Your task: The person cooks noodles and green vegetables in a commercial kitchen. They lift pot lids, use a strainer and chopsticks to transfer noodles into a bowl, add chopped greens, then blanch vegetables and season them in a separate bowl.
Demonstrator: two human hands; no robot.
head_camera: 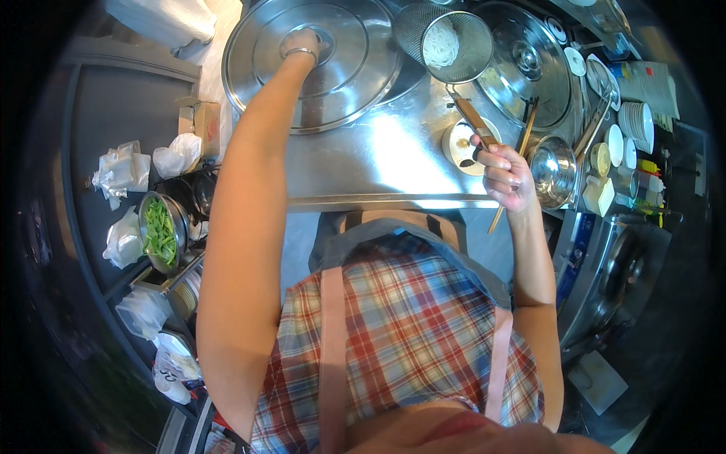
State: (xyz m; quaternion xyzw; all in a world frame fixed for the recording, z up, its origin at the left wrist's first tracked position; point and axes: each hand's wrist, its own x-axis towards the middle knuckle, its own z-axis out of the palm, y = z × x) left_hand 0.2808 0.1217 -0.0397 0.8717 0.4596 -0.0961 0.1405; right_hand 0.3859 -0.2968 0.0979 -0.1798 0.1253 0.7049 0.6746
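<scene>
My left hand is closed over the knob of a large round steel pot lid at the back left of the steel counter. In my right hand is the wooden handle of a deep wire-mesh noodle strainer. White noodles lie in the strainer's basket. A pair of wooden chopsticks passes by the right hand; whether the fingers hold them, I cannot tell. Below the strainer handle, a white bowl with brown seasoning inside stands on the counter.
Another round steel lid lies at the back right, near a steel pot. Stacked white plates and squeeze bottles line the right side. On the left are a metal bowl of leafy greens and plastic bags.
</scene>
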